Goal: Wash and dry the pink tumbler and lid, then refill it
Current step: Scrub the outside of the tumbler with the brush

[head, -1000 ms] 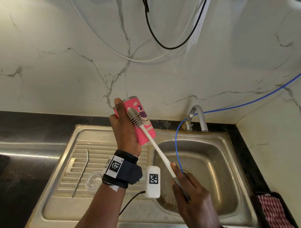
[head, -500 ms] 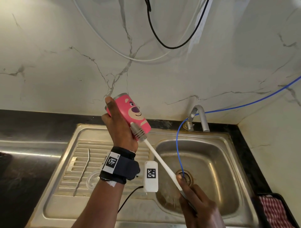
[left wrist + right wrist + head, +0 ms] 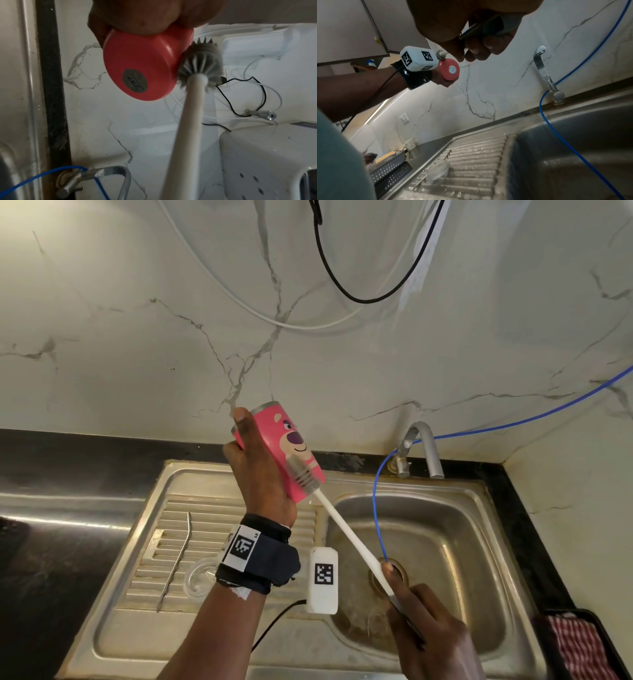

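Left hand (image 3: 260,474), at the centre of the head view, is wrapped round the pink tumbler (image 3: 291,446) and holds it tilted above the drainboard, rim toward the upper left of the frame and base toward the lower right, over the edge of the sink (image 3: 486,508). Right hand (image 3: 431,631), at the lower right, is clenched on the end of the bottle brush (image 3: 346,532), whose white handle runs up and left so that the bristle head lies against the tumbler's outer wall near the base. The brush's long axis nearly follows the tumbler's, so I judge the next scrubbing stroke to run along the wall. A clear lid (image 3: 200,577) and a metal straw (image 3: 176,559) lie on the drainboard at the lower left, well apart from the tumbler. A checked cloth (image 3: 579,648) sits at the lower right edge. The tap (image 3: 424,446) is behind the basin, with no water visible from it.

From the left wrist, the tumbler's base (image 3: 139,65) fills the upper middle, fingers (image 3: 145,17) curled over it, and the grey bristles (image 3: 200,63) touch its right edge.

From the right wrist, fingers (image 3: 471,44) at the top of the frame grip the brush's dark grip end, and the tumbler (image 3: 449,71) is small at the centre left, up and away from that hand. The lid (image 3: 439,171) is dimly seen on the ribs below.
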`<state>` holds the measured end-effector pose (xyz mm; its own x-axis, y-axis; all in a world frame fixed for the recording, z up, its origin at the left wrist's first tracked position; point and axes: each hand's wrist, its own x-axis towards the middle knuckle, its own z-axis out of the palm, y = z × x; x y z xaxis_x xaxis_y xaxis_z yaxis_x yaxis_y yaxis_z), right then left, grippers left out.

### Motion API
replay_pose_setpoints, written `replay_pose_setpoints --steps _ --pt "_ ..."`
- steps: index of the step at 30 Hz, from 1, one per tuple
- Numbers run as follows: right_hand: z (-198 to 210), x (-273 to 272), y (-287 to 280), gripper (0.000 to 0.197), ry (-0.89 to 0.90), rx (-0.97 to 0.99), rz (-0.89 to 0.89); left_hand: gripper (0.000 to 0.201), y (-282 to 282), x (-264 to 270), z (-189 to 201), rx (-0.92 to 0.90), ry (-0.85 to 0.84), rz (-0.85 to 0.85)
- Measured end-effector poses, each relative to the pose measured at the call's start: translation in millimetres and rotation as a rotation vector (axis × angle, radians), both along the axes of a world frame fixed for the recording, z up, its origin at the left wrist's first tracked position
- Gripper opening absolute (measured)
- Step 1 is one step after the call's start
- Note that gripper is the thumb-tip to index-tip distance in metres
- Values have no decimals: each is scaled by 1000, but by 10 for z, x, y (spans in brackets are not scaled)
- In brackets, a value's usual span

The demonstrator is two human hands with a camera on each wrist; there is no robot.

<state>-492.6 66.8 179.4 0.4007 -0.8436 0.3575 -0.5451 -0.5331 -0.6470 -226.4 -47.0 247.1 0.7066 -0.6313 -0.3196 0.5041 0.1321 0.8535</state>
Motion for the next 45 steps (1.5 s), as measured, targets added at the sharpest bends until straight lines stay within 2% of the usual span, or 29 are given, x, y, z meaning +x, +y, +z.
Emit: replay_pose_setpoints --steps 3,8,13,19,21,24,27,29,32,36,40,45 --pt "2 73 -67 67 -26 -25 -25 74 -6 -93 4 12 -4 -29" --pt "-20 -66 -3 76 8 16 1 70 -36 54 41 -9 -3 35" --pt "0 78 -95 66 -61 -18 -9 73 -22 -82 13 -3 -34 -44" --pt "-30 -27 19 59 -58 30 7 61 -18 61 77 1 -25 9" --pt "2 -2 21 59 -60 17 4 59 -7 19 84 17 -18 -17" --pt "20 83 -27 63 -70 -9 -23 67 8 -108 81 39 -32 -77" --pt "-22 71 -17 70 -68 -16 -24 56 -7 -112 113 29 -10 -84" --pt "-56 -5 38 71 -56 0 -18 65 -21 -49 132 17 16 -58" --pt "-11 -35 70 60 -54 19 -22 95 -15 24 115 -12 17 -41" --pt "21 100 12 59 -53 -8 -29 83 1 -58 60 -18 11 -84" --pt "-22 63 53 57 -57 -13 -27 103 -21 2 64 -23 7 -72" --pt "-3 52 64 60 -33 3 -3 103 -13 34 19 9 -16 -71"
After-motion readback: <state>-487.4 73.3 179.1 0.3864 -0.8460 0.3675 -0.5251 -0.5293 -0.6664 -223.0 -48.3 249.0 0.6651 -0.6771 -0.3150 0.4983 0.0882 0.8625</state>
